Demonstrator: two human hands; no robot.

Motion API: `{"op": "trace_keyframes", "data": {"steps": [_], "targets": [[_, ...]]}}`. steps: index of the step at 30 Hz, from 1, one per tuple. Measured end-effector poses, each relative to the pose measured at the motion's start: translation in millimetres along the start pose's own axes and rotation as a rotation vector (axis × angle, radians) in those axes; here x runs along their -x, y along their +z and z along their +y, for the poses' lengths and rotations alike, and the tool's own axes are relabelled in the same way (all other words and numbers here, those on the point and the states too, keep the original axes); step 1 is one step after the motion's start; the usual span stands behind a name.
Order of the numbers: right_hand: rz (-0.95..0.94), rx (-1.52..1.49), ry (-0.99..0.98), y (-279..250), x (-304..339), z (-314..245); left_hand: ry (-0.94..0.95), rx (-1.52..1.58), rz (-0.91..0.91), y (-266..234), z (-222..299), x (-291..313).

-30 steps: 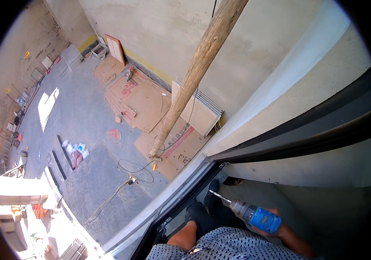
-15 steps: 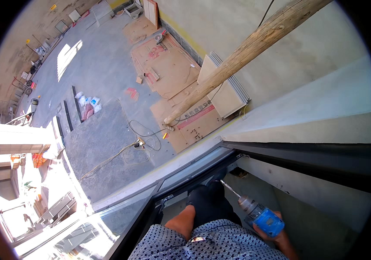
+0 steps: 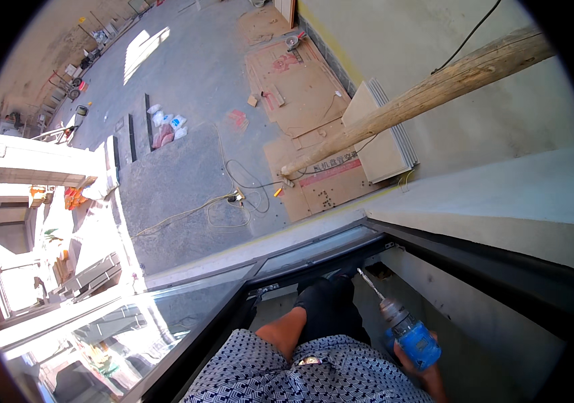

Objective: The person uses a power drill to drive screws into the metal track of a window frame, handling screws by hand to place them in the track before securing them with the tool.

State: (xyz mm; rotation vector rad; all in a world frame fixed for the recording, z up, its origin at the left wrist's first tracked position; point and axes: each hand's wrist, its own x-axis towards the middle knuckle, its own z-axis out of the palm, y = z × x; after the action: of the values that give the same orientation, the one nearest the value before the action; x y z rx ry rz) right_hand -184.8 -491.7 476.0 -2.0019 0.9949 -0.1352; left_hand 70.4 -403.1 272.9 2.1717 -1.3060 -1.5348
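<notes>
My right hand [image 3: 429,377] is wrapped round a blue cordless drill [image 3: 418,344] at the lower right. The long, pale drill bit [image 3: 371,285] points up and to the left. Its tip is beside the black window frame [image 3: 314,265], close to a dark ragged hole [image 3: 379,271] in the wall; whether it touches anything, I cannot tell. My bare left forearm [image 3: 281,331] comes out of a patterned sleeve and runs up beside my dark trousers [image 3: 332,310]. My left hand itself is hidden.
Glass panes [image 3: 193,305] stretch to the lower left. Beyond the frame, a wooden pole [image 3: 421,101] slants past stacked panels [image 3: 381,144]. Cardboard sheets [image 3: 300,87], a cable with a socket block [image 3: 235,196] and bags [image 3: 168,127] lie on the grey floor below.
The view has shifted, so the room and the pole now appear farther right and mostly higher. My right hand still holds the drill, its bit still angled up and to the left.
</notes>
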Motion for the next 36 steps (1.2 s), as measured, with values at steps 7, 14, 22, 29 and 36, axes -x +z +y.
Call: {"op": "trace_keyframes", "data": {"steps": [7,14,22,29,36], "targets": [[0.081,-0.08,0.076,5.8,6.1,-3.4,-0.06,0.236,0.075,-28.3,15.7,19.1],[0.07,-0.077,0.157,19.8,38.5,44.3,-0.163,0.29,0.122,-33.0,13.8,37.7],[0.011,-0.121,0.21,15.9,25.7,39.0,-0.245,0.308,0.125,-39.1,9.7,50.6],[0.08,-0.07,0.06,25.4,22.8,47.2,-0.287,0.371,0.034,-46.3,4.9,54.6],[0.114,-0.194,0.21,29.8,24.7,35.5,-0.047,0.087,-0.011,-23.1,-28.7,39.7]]}}
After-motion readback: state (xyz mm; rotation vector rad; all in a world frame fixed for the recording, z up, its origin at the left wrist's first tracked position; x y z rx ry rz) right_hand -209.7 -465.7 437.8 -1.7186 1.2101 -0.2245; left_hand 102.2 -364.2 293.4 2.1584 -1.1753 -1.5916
